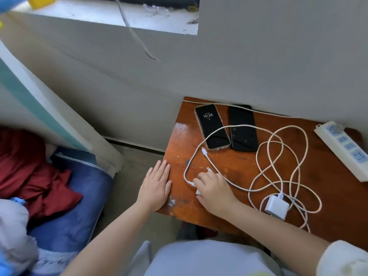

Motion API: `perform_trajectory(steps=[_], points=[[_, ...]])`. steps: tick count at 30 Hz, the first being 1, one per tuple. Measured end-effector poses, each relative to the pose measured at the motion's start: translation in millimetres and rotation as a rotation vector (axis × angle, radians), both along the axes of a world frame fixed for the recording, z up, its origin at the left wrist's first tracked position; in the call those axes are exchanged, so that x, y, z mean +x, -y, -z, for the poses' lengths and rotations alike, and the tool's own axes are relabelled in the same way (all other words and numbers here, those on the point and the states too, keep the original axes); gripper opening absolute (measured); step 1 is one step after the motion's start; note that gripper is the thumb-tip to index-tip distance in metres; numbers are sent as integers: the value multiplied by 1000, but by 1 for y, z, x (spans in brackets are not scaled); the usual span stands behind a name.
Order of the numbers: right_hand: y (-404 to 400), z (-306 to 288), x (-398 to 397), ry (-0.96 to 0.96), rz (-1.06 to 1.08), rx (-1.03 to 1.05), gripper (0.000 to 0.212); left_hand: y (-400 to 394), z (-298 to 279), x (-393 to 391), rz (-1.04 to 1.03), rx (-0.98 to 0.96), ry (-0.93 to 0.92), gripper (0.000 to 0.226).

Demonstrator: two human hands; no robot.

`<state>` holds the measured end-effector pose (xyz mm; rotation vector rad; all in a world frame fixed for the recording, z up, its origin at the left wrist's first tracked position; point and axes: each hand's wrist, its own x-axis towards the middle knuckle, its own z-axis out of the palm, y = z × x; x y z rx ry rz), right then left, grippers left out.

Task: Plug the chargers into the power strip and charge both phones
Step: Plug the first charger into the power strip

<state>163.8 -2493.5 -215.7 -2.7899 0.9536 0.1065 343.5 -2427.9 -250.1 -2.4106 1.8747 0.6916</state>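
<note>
We see a table (235, 162) of reddish-brown wood, its varnish glossy but scratched and worn to dull patches, and on it two phones, the lit one (212, 126) and the dark one (243, 130), both faced in glossy black glass. The strip (344, 150) and the charger (277, 207) are smooth white plastic, while the cables (282, 166) look matt white, one seemingly braided. To the left lie a crumpled red cloth (33, 174) and a blue fabric sheet (73, 214), both soft and matt.

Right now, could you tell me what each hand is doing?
Left hand: open, flat on the table edge.
Right hand: curled over a white charger plug, apparently gripping it.
</note>
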Motion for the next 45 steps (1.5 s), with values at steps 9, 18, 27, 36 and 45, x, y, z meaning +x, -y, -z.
perform_trajectory(steps=[9, 18, 27, 36, 45], points=[[32, -30, -14, 176, 179, 18, 56, 16, -13, -7, 122, -52, 29, 93], [70, -81, -161, 636, 1009, 156, 59, 110, -42, -98, 520, -224, -87, 53], [104, -85, -295, 782, 1311, 64, 57, 158, -48, -222, 673, -168, -39, 55], [158, -58, -357, 930, 1278, 307, 57, 179, -39, -306, 498, -81, 31, 55], [189, -41, -355, 912, 1186, 413, 53, 184, -28, -320, 387, -34, 45, 55]])
